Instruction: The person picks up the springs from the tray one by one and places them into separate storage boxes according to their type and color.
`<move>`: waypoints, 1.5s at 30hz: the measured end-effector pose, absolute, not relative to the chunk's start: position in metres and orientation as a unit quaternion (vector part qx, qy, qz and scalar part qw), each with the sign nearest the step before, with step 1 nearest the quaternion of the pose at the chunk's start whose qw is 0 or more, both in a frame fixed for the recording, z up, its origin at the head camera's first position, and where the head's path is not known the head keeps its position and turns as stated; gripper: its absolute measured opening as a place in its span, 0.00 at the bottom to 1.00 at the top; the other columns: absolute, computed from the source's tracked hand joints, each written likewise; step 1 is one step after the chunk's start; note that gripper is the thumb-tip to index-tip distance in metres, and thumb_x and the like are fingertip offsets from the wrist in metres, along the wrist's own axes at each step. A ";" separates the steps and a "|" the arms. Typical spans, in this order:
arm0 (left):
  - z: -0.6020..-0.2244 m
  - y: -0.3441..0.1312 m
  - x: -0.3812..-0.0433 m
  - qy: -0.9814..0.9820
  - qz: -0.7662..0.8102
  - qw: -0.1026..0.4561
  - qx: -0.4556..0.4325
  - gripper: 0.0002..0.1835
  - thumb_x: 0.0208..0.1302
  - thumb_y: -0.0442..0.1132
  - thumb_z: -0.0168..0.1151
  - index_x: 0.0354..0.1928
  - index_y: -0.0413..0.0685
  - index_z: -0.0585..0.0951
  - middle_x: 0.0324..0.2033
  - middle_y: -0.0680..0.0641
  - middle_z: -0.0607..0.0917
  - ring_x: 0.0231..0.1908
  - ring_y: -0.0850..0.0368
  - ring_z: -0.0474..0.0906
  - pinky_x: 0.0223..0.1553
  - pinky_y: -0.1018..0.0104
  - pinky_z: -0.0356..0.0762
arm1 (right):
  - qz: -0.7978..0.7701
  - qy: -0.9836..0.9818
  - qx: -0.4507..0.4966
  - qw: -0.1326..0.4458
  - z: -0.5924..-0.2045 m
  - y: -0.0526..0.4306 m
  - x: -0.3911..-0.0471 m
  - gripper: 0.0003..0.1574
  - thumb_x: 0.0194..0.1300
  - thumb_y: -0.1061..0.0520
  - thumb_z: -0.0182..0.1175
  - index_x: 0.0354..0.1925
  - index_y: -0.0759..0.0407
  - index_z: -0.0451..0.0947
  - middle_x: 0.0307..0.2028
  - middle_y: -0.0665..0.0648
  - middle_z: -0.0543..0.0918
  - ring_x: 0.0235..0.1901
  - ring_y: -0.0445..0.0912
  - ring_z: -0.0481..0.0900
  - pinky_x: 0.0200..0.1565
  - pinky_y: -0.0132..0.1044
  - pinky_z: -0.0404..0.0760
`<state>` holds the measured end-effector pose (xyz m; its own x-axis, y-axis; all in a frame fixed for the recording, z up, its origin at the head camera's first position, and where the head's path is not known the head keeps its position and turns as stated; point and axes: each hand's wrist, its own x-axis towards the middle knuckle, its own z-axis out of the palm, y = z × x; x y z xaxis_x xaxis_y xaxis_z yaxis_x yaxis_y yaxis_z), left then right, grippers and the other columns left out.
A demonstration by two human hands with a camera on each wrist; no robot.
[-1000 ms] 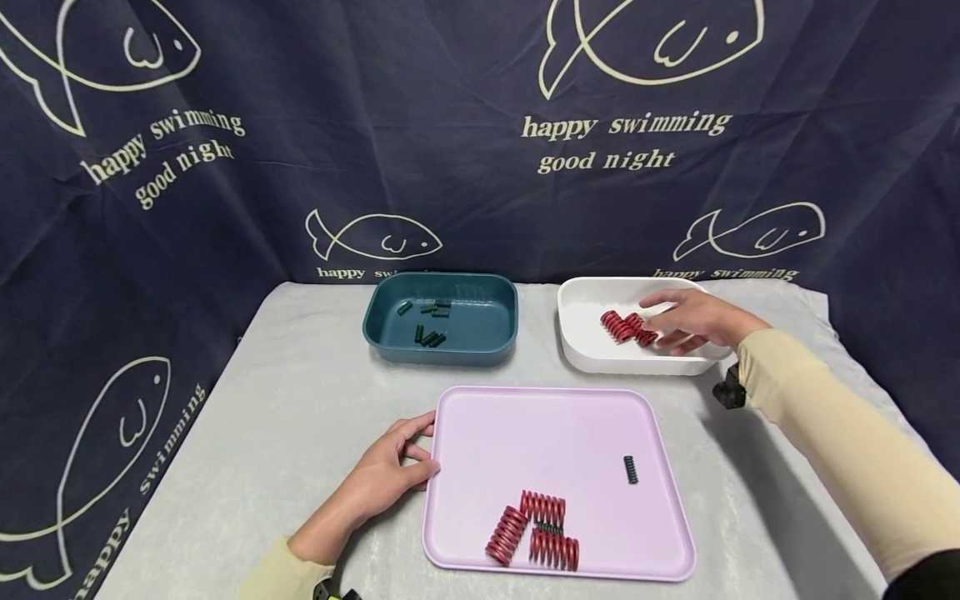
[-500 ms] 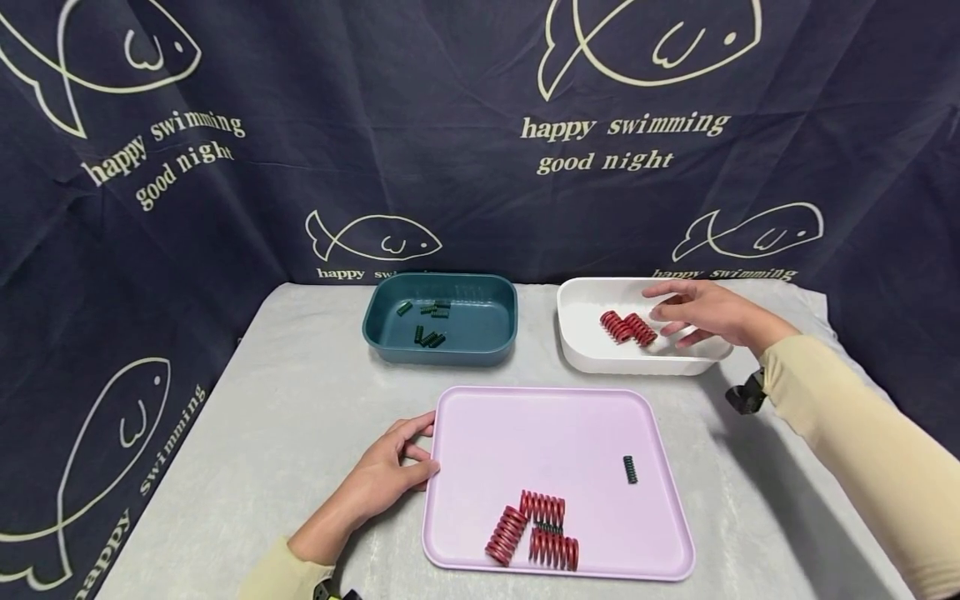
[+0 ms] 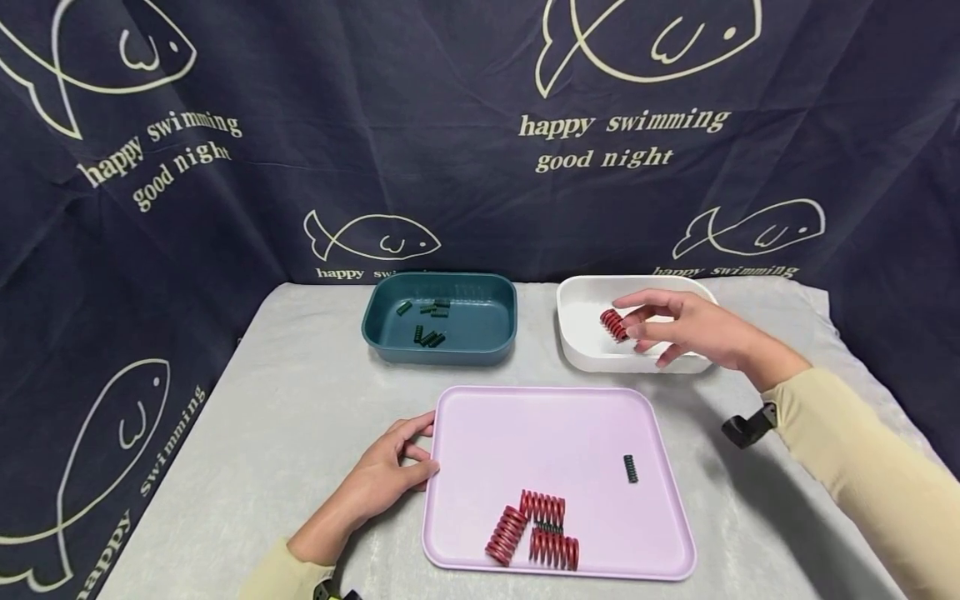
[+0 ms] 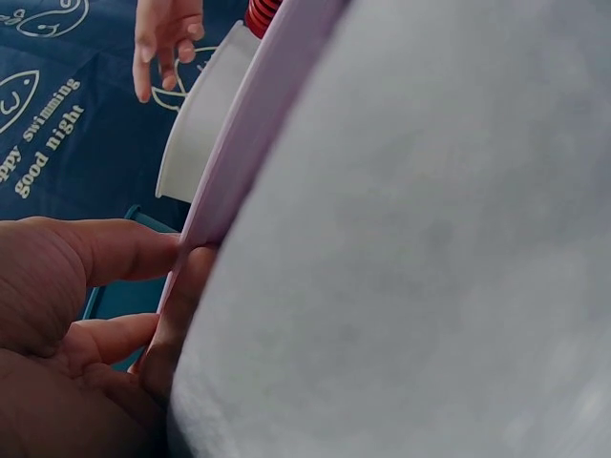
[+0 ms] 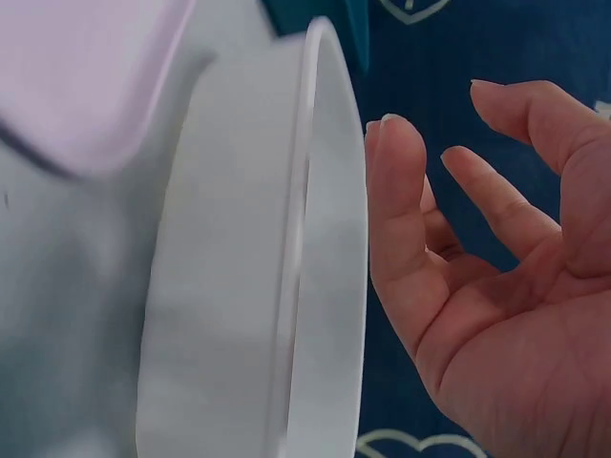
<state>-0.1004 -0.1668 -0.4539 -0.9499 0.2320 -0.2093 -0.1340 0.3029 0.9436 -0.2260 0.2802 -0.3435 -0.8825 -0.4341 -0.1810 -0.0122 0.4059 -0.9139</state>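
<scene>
My left hand (image 3: 384, 471) grips the left rim of a lilac tray (image 3: 540, 433); in the left wrist view its thumb (image 4: 129, 250) lies on one side of the rim and a finger on the other. On the tray lie three red coil springs (image 3: 555, 550), a small dark green spring (image 3: 631, 469) and another between two red ones. My right hand (image 3: 693, 329) hovers over a white bin (image 3: 600, 364), fingers spread and loosely bent. The right wrist view shows nothing between them. One red spring (image 3: 613, 324) shows in the bin beside the fingertips; the hand hides what lies behind it.
A teal bin (image 3: 442, 356) with several small dark green springs (image 3: 429, 338) stands back left, beside the white bin. A grey cloth (image 3: 300, 383) covers the table. Behind hangs a dark blue curtain (image 3: 465, 167) with fish prints.
My right hand drew back rightward from the red springs, then moved left over the bin, covering one spring that showed half a second ago. The left hand and tray have stayed put.
</scene>
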 end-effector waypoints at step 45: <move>-0.451 -0.167 -0.097 0.781 0.605 0.150 0.042 0.36 0.63 0.28 0.69 0.74 0.42 0.71 0.62 0.42 0.74 0.46 0.51 0.81 0.36 0.62 0.87 | -0.545 0.695 -0.210 0.418 -0.405 0.192 -0.125 0.34 0.67 0.58 0.70 0.69 0.58 0.73 0.57 0.68 0.77 0.42 0.60 0.85 0.24 0.42 0.86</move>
<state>-0.0969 -0.1669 -0.4507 -0.9514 0.2469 -0.1841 -0.1169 0.2635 0.9575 -0.1252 0.1920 -0.4051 -0.5618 -0.7486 -0.3522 0.1634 0.3170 -0.9342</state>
